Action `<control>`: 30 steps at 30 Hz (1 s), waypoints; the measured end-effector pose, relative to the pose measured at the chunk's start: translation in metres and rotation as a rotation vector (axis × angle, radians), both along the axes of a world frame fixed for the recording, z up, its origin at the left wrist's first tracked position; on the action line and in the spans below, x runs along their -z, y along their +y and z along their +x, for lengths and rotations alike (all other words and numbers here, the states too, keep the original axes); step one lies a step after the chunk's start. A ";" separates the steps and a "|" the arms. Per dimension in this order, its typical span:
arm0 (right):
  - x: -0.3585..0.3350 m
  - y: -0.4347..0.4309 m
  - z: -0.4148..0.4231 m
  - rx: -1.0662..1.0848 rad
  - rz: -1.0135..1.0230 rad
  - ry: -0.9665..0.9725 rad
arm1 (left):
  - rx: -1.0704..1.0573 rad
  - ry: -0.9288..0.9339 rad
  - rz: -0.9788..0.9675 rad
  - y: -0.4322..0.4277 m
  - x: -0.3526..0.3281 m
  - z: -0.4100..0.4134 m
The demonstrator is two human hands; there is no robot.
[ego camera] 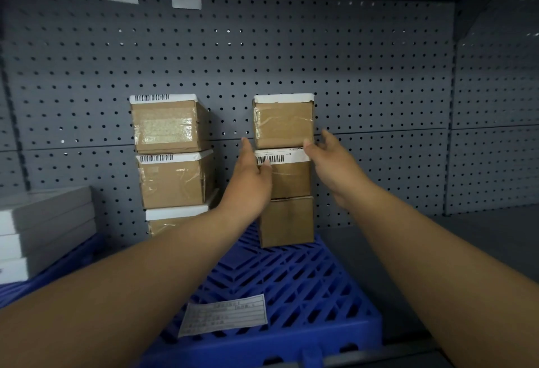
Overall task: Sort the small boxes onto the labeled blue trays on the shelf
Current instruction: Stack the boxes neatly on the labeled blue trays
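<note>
Two stacks of small brown cardboard boxes stand on a blue slatted tray against the pegboard. The right stack has a top box, a middle box with a barcode label, and a bottom box. The left stack is three boxes high. My left hand lies against the left side of the middle box, thumb on its barcode label. My right hand is at the right side of the stack, fingers spread, thumb near the top box's lower corner. Neither hand encloses a box. A paper label sits on the tray's front.
White flat boxes are stacked at the left on another blue tray. The grey pegboard wall backs the shelf. Bare grey shelf floor lies right of the tray. A shelf above closes the top.
</note>
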State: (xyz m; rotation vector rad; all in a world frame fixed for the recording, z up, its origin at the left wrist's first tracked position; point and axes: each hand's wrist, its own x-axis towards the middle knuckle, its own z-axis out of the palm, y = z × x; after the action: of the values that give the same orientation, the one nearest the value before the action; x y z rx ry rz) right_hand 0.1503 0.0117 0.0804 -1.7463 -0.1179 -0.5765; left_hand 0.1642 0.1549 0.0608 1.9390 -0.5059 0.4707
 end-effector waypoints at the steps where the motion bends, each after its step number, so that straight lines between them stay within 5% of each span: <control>1: -0.003 0.001 0.001 -0.005 -0.010 -0.006 | 0.009 -0.028 -0.003 0.000 -0.002 0.002; 8: -0.005 0.008 0.002 -0.019 -0.051 -0.062 | 0.021 -0.151 0.003 -0.001 0.000 0.012; 30: -0.019 0.006 -0.007 0.081 -0.125 -0.046 | -0.003 -0.025 -0.026 0.002 -0.006 0.002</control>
State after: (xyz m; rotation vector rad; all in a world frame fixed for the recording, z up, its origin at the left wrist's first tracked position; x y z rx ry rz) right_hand 0.1434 0.0175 0.0998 -1.8662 -0.1177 -0.6814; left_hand 0.1658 0.1573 0.0672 1.9113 -0.5103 0.5019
